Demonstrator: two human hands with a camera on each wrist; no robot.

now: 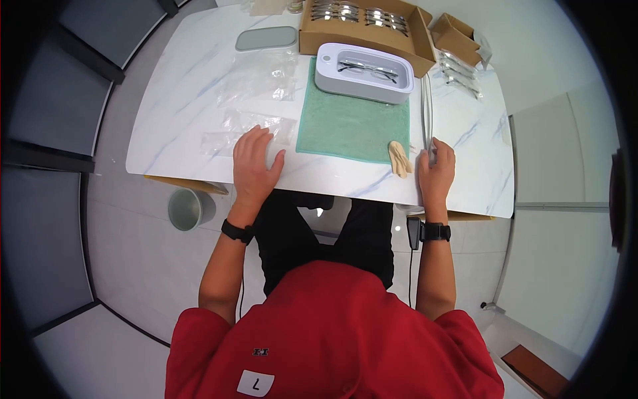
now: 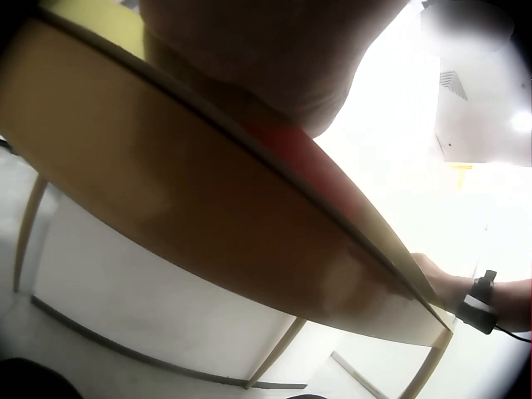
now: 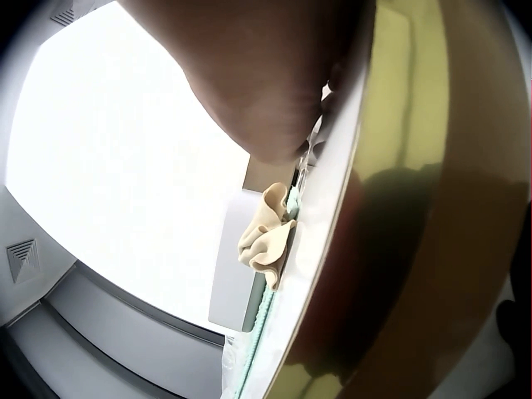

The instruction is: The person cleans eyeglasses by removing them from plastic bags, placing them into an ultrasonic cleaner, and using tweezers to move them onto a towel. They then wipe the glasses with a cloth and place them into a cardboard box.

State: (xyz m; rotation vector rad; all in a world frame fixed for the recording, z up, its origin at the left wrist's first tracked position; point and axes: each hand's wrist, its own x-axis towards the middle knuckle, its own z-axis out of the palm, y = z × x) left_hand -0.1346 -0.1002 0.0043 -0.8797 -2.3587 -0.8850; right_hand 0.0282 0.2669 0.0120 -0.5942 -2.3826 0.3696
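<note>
The left hand (image 1: 256, 166) rests palm down at the table's front edge, fingers relaxed on the near end of clear plastic bags (image 1: 226, 133). On the right, the other hand (image 1: 436, 174) rests on the tabletop beside a crumpled beige cloth (image 1: 399, 159), its fingers loosely bent by a white cable (image 1: 427, 110). Neither hand visibly holds anything. Between and beyond them lies a green cloth (image 1: 352, 126), with a white and grey cleaner (image 1: 364, 73) on its far part; glasses (image 1: 369, 69) lie in its basin. The right wrist view shows the beige cloth (image 3: 268, 237) near that hand (image 3: 249, 83).
A cardboard box (image 1: 422, 40) with several rows of glasses stands at the back. Right of it are a smaller box (image 1: 455, 36) and bagged glasses (image 1: 460, 74). A grey lid (image 1: 266, 38) lies back left. A bin (image 1: 191, 209) stands on the floor.
</note>
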